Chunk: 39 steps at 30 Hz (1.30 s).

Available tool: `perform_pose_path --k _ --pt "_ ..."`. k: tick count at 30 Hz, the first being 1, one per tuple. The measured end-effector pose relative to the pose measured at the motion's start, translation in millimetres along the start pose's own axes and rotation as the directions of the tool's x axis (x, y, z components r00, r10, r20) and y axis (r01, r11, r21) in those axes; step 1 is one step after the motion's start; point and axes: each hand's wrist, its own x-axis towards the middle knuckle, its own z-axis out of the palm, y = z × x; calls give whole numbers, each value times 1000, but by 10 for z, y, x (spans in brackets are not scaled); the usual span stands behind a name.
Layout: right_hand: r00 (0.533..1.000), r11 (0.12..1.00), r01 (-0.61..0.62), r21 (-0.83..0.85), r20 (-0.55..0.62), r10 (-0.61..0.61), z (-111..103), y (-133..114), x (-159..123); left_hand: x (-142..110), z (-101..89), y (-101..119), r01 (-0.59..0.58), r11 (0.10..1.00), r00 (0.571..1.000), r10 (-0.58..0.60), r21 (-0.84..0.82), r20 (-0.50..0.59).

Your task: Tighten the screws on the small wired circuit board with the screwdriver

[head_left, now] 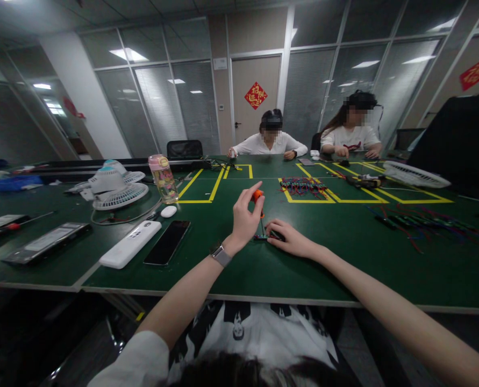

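Note:
My left hand [245,217] is raised over the green table [263,269], its fingertips pinched on the orange handle of a small screwdriver [257,196] that stands upright. My right hand [290,239] lies on the table just to the right, fingers pressed down on a small dark part with wires [265,235] under the screwdriver's tip. A watch sits on my left wrist.
A black phone [167,242], a white power bank [130,243], a white mouse [168,211], a pink bottle [163,179] and a white fan [116,188] lie left. Bundles of coloured wires [304,187] rest in yellow-taped boxes. Two people sit at the far side.

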Motion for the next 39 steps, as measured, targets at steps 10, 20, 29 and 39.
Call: perform_pose_path --k 10,20,29,39 --pt "1000 1000 -9 1 5 9 -13 -18 0 13 -22 10 7 1000 999 -6 -13 39" --pt "1000 1000 -16 -10 11 16 -1 -4 1 16 -8 25 -24 997 999 26 69 -32" --pt "1000 1000 -9 1 10 9 0 -1 3 -3 0 -42 34 994 996 -25 -105 90" --pt "1000 1000 -10 -3 5 10 0 -11 4 18 -20 49 -37 998 998 34 60 44"
